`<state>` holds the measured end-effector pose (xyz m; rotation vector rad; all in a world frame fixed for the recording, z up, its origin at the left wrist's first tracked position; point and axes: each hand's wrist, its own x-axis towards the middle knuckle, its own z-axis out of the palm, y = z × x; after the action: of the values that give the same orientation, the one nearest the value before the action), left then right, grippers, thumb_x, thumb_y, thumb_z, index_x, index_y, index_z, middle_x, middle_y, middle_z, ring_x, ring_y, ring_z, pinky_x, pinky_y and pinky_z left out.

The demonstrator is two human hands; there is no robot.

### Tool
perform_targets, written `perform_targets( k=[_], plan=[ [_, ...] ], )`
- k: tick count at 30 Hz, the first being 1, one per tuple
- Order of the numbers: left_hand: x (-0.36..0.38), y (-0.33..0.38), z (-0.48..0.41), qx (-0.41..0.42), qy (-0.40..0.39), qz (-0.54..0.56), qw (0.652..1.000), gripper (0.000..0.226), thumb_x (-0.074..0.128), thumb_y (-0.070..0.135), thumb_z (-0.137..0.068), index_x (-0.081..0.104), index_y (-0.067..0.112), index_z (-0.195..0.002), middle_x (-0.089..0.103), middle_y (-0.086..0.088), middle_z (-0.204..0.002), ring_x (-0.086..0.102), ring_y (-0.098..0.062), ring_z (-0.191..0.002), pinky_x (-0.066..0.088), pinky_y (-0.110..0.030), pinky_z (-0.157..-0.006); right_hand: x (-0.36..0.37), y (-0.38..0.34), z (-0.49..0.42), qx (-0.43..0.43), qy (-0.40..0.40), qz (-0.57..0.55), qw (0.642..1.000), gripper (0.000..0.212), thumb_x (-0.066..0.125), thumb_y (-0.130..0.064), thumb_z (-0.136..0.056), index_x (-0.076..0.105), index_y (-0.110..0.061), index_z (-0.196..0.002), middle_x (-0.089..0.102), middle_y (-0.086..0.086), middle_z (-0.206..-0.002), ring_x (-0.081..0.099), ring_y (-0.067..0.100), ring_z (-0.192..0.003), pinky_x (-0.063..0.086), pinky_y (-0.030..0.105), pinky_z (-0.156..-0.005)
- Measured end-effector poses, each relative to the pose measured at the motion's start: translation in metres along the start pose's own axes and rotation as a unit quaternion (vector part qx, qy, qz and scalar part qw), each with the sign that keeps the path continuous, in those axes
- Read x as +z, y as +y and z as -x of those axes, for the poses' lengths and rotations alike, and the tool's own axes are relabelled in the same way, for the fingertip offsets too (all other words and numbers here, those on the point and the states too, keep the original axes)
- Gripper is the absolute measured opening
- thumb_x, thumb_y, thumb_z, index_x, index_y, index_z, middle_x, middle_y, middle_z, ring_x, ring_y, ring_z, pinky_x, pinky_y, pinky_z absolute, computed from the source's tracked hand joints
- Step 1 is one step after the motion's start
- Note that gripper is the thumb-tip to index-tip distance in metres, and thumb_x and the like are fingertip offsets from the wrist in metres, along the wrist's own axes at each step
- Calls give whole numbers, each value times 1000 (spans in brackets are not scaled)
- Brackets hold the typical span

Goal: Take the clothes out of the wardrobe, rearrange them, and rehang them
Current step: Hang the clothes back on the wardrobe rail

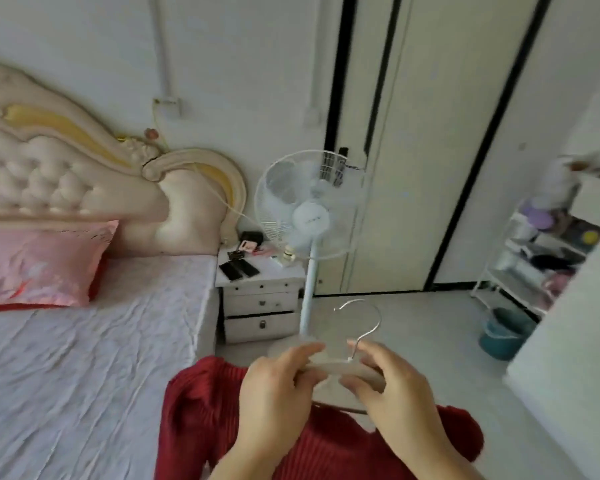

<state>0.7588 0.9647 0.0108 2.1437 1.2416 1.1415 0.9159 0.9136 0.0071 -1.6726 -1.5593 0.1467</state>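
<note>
A pale wooden hanger (340, 367) with a metal hook (364, 323) is held in front of me, low in the view. My left hand (278, 386) grips its left side and my right hand (392, 382) grips its right side, next to the hook's stem. Under both hands hangs a dark red ribbed garment (201, 410), spread from the bed's edge to the right. How the garment sits on the hanger is hidden by my hands. The wardrobe (430, 140), cream with black trim, stands shut against the far wall.
A bed (84, 358) with a pink pillow (39, 265) fills the left. A white bedside cabinet (260, 303) and a standing fan (309, 216) are ahead. A wire shelf rack (534, 258) and a teal bin (503, 334) stand at the right, with a white surface (568, 358) nearer.
</note>
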Motion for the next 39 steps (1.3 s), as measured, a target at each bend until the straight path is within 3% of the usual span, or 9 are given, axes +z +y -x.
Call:
perform_targets(
  k=[5, 7, 11, 17, 23, 27, 32, 36, 39],
  plan=[
    [103, 137, 29, 92, -104, 67, 988, 31, 74, 22, -75, 69, 37, -102, 70, 15, -72, 53, 4, -93, 35, -1, -60, -150, 77, 103, 34, 131, 160, 978, 54, 81, -20, -70, 54, -39, -113, 64, -21, -88, 59, 1, -78, 46, 12, -71],
    [143, 197, 52, 109, -161, 117, 974, 29, 72, 22, -77, 68, 37, -102, 64, 23, -68, 57, 9, -84, 38, 0, -63, -215, 97, 151, 56, 170, 213, 961, 48, 72, -21, -74, 54, -39, -115, 60, -22, -79, 55, -2, -68, 48, 18, -65],
    [204, 307, 111, 153, -255, 202, 933, 25, 73, 21, -76, 69, 39, -94, 58, 34, -63, 58, 14, -76, 41, -3, -66, -325, 116, 244, 111, 223, 330, 911, 37, 49, -31, -83, 53, -38, -119, 40, -24, -66, 42, -4, -61, 38, 12, -60],
    [268, 442, 185, 209, -375, 300, 852, 40, 71, 22, -79, 54, 58, -79, 62, 35, -75, 59, 9, -74, 42, -4, -66, -441, 120, 360, 203, 274, 458, 821, 41, 45, -32, -84, 50, -35, -125, 58, -12, -75, 46, 3, -66, 40, 17, -61],
    [305, 546, 256, 280, -478, 354, 753, 28, 67, 24, -81, 59, 50, -87, 69, 14, -75, 60, 4, -75, 40, -6, -70, -516, 93, 450, 297, 288, 569, 710, 43, 45, -31, -84, 47, -33, -126, 60, -11, -79, 54, 5, -58, 40, 15, -45],
    [317, 602, 295, 333, -530, 376, 683, 25, 64, 23, -83, 61, 46, -90, 68, 16, -81, 61, 1, -80, 39, -6, -71, -548, 68, 491, 331, 327, 623, 628, 36, 47, -31, -83, 56, -31, -118, 63, -11, -91, 55, 4, -66, 37, 12, -47],
    [335, 658, 341, 362, -568, 420, 607, 25, 66, 16, -81, 65, 39, -91, 64, 24, -82, 59, 10, -79, 42, -4, -73, -578, 47, 535, 367, 319, 657, 576, 32, 46, -35, -85, 54, -36, -116, 62, -10, -92, 58, 5, -64, 46, 18, -44],
    [349, 691, 383, 382, -575, 436, 578, 23, 64, 18, -83, 67, 33, -100, 68, 14, -88, 62, -4, -84, 50, -29, -83, -601, 40, 569, 414, 298, 662, 549, 31, 46, -36, -85, 54, -37, -115, 61, -12, -91, 54, 2, -58, 42, 15, -44],
    [358, 715, 414, 436, -561, 441, 548, 25, 60, 18, -87, 65, 27, -110, 62, 22, -88, 58, -1, -86, 46, -23, -83, -623, 42, 600, 432, 294, 667, 531, 32, 46, -36, -84, 56, -37, -114, 60, -15, -89, 52, 1, -54, 41, 14, -41]
  ],
)
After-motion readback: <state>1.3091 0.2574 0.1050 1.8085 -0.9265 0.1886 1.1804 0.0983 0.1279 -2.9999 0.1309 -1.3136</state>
